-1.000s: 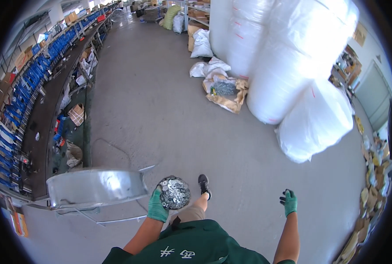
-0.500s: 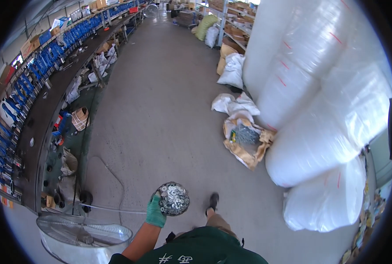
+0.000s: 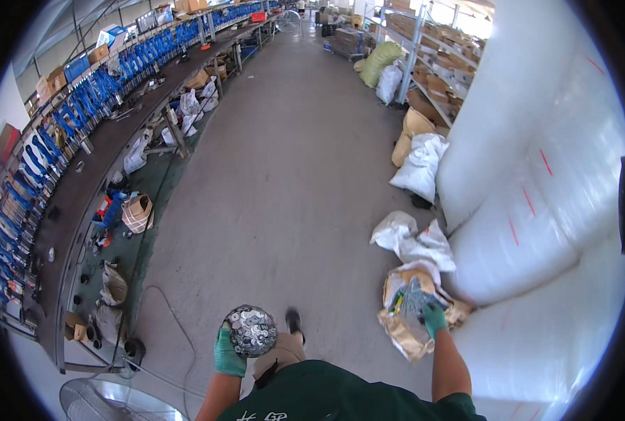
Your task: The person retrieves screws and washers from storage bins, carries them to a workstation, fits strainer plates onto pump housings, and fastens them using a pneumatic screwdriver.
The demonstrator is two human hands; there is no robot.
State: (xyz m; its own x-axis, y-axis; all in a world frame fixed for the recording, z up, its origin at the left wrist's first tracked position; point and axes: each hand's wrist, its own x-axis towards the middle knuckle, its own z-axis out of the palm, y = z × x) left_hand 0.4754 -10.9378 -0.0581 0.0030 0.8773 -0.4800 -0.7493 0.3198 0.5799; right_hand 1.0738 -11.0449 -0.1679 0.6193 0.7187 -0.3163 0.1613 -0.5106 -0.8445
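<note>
My left hand, in a green glove, holds a round bowl heaped with small silver metal rings, close in front of my body. My right hand, also in a green glove, reaches out to the right over an open brown paper sack on the floor. Its fingers touch the dark small parts inside the sack. Whether they grip anything I cannot tell. My foot shows just past the bowl.
Huge white wrapped rolls tower on the right. White bags lie beside the sack, more sacks and shelves behind. A long workbench with blue parts runs along the left. A metal fan stands at lower left. Grey concrete aisle ahead.
I have walked forward and turned right. The brown sack is now close, and my right hand has come into view and reached into it. The bowl stays in my left hand.
</note>
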